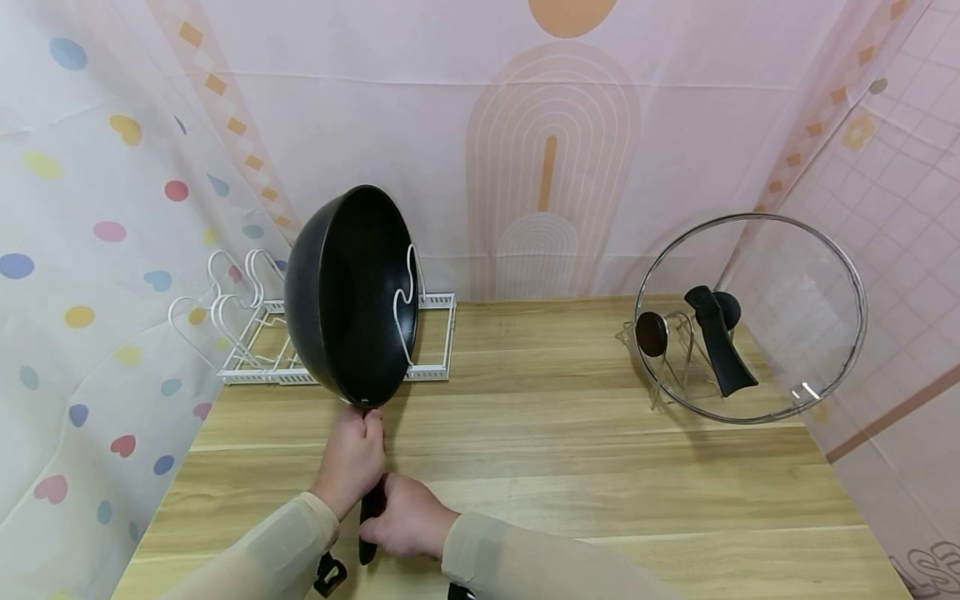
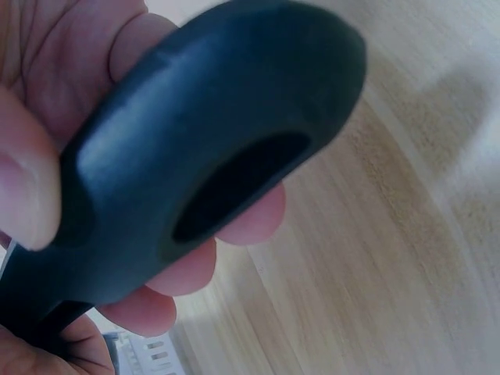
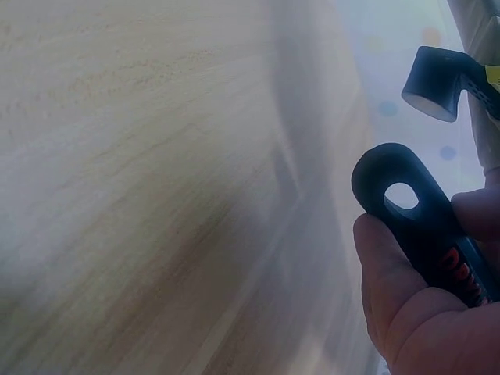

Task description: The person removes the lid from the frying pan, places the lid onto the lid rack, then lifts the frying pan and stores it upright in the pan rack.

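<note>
A black wok point(image 1: 367, 292) stands tilted up on its side in a white wire rack point(image 1: 431, 371), its open side facing right and its handle toward me. My left hand point(image 1: 352, 458) grips the handle just below the wok's rim. Farther down, near the handle's end, my right hand point(image 1: 411, 517) holds it between thumb and fingers. In the right wrist view the handle point(image 3: 426, 242) shows a hanging hole and red lettering, with thumb and fingers on both sides. The left wrist view shows the handle point(image 2: 211, 133) close up with fingers curled around it.
At the right, a glass lid point(image 1: 795, 333) with a metal rim and black handle point(image 1: 720, 342) stands upright in a small wire stand point(image 1: 675, 367). White curved hooks point(image 1: 232, 325) rise from the rack's left part. Patterned curtains point(image 1: 555, 167) hang behind the wooden table point(image 1: 525, 467).
</note>
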`<state>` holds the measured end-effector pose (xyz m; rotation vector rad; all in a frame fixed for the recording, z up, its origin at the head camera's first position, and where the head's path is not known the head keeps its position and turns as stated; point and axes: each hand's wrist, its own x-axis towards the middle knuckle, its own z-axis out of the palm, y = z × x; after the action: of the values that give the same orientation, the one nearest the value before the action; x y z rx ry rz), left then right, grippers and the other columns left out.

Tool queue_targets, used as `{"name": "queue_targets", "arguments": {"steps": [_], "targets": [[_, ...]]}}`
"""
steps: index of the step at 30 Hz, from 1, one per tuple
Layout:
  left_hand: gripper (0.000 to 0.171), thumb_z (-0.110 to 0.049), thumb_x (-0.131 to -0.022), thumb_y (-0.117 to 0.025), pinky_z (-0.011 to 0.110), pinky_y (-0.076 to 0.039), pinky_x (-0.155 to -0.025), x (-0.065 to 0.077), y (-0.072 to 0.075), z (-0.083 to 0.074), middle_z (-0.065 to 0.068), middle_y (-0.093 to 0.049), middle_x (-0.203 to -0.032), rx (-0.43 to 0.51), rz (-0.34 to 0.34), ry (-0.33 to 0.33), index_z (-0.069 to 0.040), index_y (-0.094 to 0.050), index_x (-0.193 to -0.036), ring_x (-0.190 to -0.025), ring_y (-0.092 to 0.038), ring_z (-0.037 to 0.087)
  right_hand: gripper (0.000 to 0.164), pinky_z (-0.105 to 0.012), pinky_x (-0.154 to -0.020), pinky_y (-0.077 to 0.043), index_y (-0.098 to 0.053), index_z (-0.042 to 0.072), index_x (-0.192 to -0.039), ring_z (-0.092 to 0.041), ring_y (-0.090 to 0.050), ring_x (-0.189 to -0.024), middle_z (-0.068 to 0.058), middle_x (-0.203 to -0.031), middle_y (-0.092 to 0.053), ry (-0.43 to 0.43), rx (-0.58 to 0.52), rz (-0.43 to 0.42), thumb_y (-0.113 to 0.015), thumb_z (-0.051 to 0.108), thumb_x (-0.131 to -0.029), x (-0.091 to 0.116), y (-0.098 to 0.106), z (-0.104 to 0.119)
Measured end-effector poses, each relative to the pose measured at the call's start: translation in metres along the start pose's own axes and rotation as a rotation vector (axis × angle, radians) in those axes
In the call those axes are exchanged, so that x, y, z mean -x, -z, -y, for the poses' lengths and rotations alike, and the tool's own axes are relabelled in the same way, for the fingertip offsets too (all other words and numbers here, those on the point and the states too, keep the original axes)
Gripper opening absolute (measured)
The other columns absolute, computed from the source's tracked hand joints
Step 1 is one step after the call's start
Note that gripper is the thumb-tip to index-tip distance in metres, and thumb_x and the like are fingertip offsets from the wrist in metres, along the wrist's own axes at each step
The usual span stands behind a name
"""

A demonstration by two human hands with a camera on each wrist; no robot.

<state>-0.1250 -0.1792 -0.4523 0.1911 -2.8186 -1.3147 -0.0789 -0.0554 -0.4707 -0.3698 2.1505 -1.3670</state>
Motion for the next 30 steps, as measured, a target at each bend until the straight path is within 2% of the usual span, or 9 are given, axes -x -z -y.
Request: {"name": "queue_targets", "arguments": {"steps": [13, 30], "targets": [[0.027, -0.014, -0.11, -0.035, 0.031, -0.041, -0.059, 0.0, -0.0035, 0.003, 0.007, -0.052, -0.076, 0.008, 0.004, 0.011, -0.001, -0.054, -0.096, -0.062, -0.047, 0.02, 0.024, -0.02, -0.062, -0.046, -0.064, 0.013, -0.097, -0.011, -0.051, -0.067, 0.0, -0.082, -0.062, -0.003, 0.019, -0.011, -0.073, 0.006, -0.076, -0.0007, -0.0015, -0.0023], [0.025, -0.014, -0.111, -0.036, 0.033, -0.041, -0.065, 0.0013, -0.0076, 0.0051, 0.008, -0.053, -0.081, -0.001, -0.013, 0.009, -0.004, -0.053, -0.096, -0.067, -0.047, 0.021, 0.025, -0.019, -0.067, -0.047, -0.064, 0.012, -0.099, -0.01, -0.052, -0.071, 0.004, -0.083, -0.062, -0.016, 0.06, 0.0, -0.075, 0.006, -0.077, -0.0051, -0.0031, -0.008]]}}
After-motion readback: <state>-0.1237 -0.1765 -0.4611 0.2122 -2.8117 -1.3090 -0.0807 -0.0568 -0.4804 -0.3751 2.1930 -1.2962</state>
